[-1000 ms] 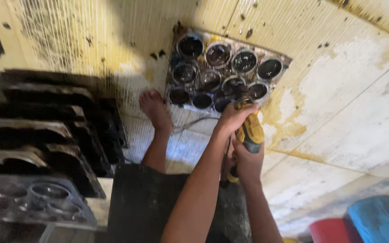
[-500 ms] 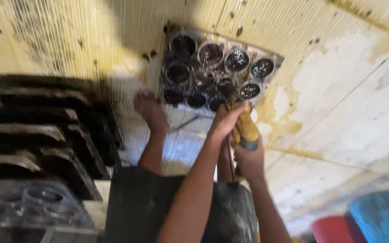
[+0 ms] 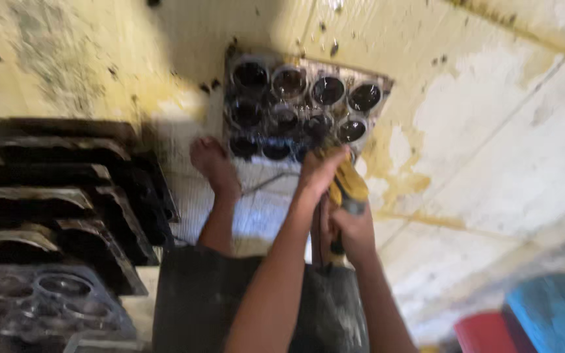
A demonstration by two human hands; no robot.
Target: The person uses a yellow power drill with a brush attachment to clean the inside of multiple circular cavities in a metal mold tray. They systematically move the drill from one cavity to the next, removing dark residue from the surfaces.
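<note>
A yellow power tool [image 3: 346, 186] is held tight by both hands. The left hand [image 3: 320, 171] is wrapped around its front, and the right hand [image 3: 354, 230] grips its back. The tool is pressed down at the near edge of a dirty metal tray of round cups [image 3: 295, 104] on the floor, beside a bare foot [image 3: 212, 163].

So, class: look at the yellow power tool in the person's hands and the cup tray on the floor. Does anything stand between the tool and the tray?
Nothing visible does. The left hand and right hand grip the yellow power tool, whose front end reaches the near edge of the cup tray. The bare foot lies to the left, beside the tray.
</note>
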